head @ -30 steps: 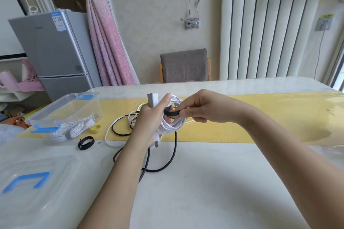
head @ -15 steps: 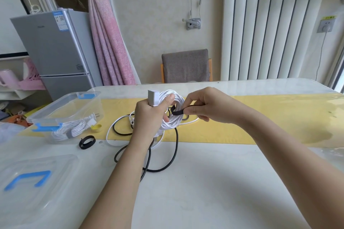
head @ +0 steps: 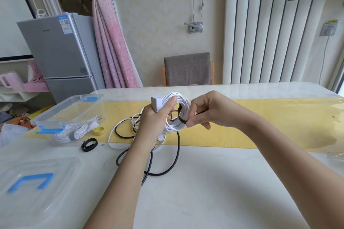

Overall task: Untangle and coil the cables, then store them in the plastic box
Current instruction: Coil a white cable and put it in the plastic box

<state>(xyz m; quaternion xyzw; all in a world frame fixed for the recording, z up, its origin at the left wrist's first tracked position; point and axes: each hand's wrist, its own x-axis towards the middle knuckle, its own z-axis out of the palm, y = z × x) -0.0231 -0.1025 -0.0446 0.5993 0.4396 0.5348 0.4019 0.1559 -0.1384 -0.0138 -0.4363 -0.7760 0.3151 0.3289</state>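
My L hand (head: pixel 155 122) is clenched round the white cable coil (head: pixel 179 101) and holds it up off the table (head: pixel 204 195). My thumb presses on the coil's top edge. The square white plug block (head: pixel 156 102) sticks up just beside the thumb. My R hand (head: pixel 208 111), right next to the L, pinches a black strap (head: pixel 181 120) btwn thumb & forefinger. The strap wraps the coil's strands on the side facing that hand. A white connector end (head: pixel 161 138) hangs just under my L fist.

Below the grip a black cable (head: pixel 176 154) lies in loose loops on the table, partly hidden behind my L wrist; can't tell if it joins the coil. A flat white cable (head: pixel 111 136) loops on the table just L of the grip, over the edge of the yellow runner (head: pixel 260 126).

The plastic box (head: pixel 61 111) sits well off to the L, open, w/ a tied white bundle (head: pixel 69 134) inside. Btwn box & grip there's a spare strap loop (head: pixel 89 144) and a small yellow cap (head: pixel 98 129). The lid (head: pixel 33 182) lies L of my L forearm, nearer me.
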